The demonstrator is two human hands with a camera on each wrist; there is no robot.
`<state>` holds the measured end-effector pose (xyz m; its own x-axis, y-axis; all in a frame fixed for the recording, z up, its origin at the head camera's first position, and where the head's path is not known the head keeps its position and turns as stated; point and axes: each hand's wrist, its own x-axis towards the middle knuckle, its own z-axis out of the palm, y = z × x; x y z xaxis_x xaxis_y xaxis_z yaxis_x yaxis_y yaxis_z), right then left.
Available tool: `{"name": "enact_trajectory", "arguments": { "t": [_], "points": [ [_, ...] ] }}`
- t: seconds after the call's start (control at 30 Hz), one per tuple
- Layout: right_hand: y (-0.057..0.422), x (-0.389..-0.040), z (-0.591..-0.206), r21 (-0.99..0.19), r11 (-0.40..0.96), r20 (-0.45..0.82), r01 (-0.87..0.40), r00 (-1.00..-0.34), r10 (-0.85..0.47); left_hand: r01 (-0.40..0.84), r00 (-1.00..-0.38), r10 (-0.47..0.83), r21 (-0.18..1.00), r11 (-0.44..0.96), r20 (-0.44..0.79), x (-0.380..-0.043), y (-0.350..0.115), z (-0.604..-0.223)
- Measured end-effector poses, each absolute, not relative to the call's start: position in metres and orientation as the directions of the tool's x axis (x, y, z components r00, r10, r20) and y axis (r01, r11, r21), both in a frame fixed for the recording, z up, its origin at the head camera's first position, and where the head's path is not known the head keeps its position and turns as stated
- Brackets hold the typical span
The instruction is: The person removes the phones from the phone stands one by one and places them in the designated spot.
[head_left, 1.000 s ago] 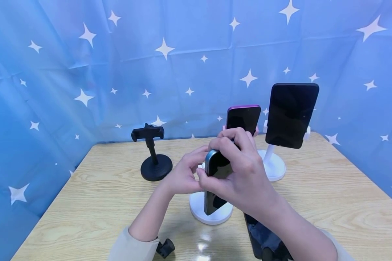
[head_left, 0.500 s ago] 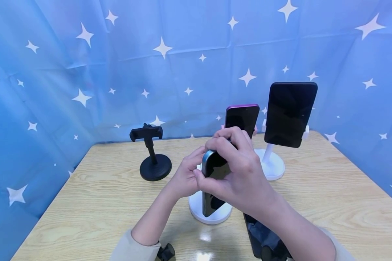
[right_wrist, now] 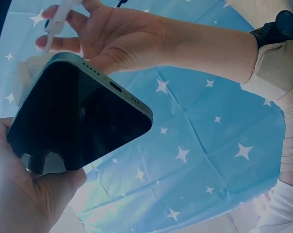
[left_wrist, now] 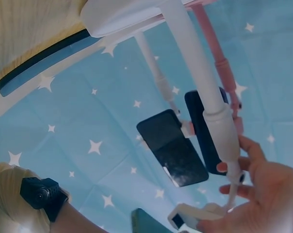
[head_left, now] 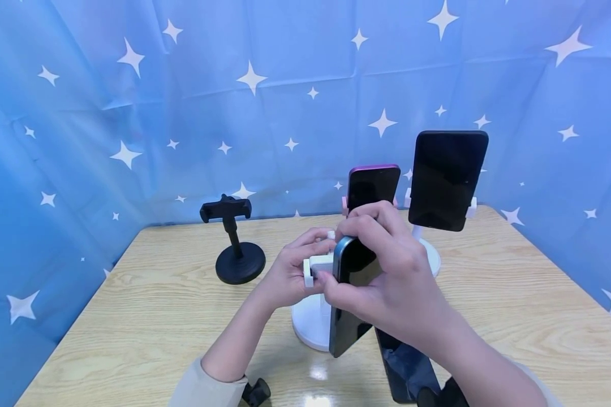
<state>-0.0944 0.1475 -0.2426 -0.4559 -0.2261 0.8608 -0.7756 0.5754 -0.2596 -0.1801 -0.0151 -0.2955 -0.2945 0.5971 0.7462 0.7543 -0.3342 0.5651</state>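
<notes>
My right hand (head_left: 397, 277) grips a dark-screened smartphone (head_left: 347, 333) with a blue-green frame, thumb on one long edge and fingers on the other. In the right wrist view, the bottom end of this phone (right_wrist: 83, 111) shows its charging port. My left hand (head_left: 287, 268) holds a white phone stand just behind the clamp (head_left: 321, 263). From the left wrist view, its fingers (left_wrist: 253, 148) curl about the upper part of the stand's stem (left_wrist: 195, 58). The phone is close beside the clamp and overlaps it in the head view. Part of the round white base (head_left: 305, 325) is hidden.
A black phone stand (head_left: 239, 263) with a bare clamp stands at the back left. Behind my right hand, a purple-edged phone (head_left: 371, 186) sits in a pink stand and a larger black phone (head_left: 448, 181) in a white one. Another phone (head_left: 404, 364) lies flat at the front.
The right hand has shifted the phone rightward and slightly lower, away from the left hand. The white clamp, mostly covered before, now shows between the hands. The left hand's fingers have spread somewhat.
</notes>
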Motion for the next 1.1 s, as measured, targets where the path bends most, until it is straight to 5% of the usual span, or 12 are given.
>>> {"name": "enact_trajectory", "arguments": {
  "t": [0.47,0.7,1.1],
  "points": [
    [0.182,-0.063,-0.231,-0.37,0.846,0.667,-0.384,-0.744,-0.046,0.715,-0.471,0.575,0.671,-0.195,0.669,-0.191,-0.027,-0.283],
    [0.218,-0.074,-0.26,-0.396,0.904,0.389,-0.161,-0.921,0.006,0.736,-0.531,0.525,0.669,-0.102,0.665,-0.209,-0.031,-0.279],
    [0.252,-0.086,-0.31,-0.404,0.914,0.125,-0.048,-0.992,0.003,0.73,-0.622,0.441,0.683,0.025,0.647,-0.243,-0.026,-0.273]
  ]
}}
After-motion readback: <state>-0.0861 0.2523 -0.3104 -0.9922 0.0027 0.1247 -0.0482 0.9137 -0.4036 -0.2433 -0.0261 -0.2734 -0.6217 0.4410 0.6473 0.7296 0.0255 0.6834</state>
